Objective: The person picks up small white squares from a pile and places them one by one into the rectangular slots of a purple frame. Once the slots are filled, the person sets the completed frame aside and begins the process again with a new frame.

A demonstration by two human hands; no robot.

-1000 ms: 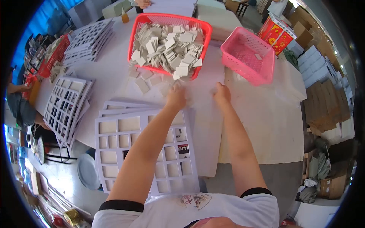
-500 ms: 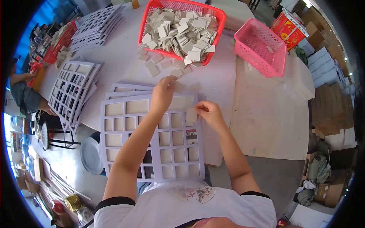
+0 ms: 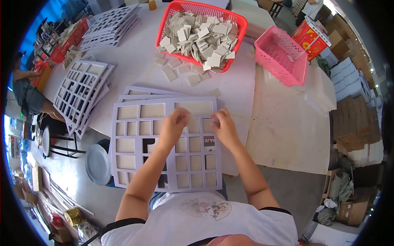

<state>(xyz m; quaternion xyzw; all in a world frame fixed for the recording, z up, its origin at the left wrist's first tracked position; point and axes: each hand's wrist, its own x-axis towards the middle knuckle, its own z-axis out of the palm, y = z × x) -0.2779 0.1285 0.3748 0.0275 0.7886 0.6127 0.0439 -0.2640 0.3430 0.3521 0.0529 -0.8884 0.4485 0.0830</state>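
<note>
A white lattice frame (image 3: 169, 143) with many rectangular windows lies in front of me, on another similar frame. Beige cardboard pieces (image 3: 181, 162) fill most of its windows; several others show dark or printed backing. Over the upper middle of the frame, my left hand (image 3: 172, 129) is closed, its fingertips pinching a blurred beige cardboard piece (image 3: 190, 119). My right hand (image 3: 224, 129) is at the frame's upper right edge, thumb and forefinger apart beside a window with a beige piece in it. I see nothing between those fingers.
A red basket (image 3: 243, 30) heaped with beige pieces stands behind the frame, loose pieces (image 3: 168, 73) before it. A pink basket (image 3: 262, 51) is at the right. More lattice frames (image 3: 82, 88) are stacked left. Another person (image 3: 28, 88) sits at the far left.
My left hand has come back from near the loose pieces to over the frame. My right hand has let go of its cardboard piece, and its fingers have parted.
</note>
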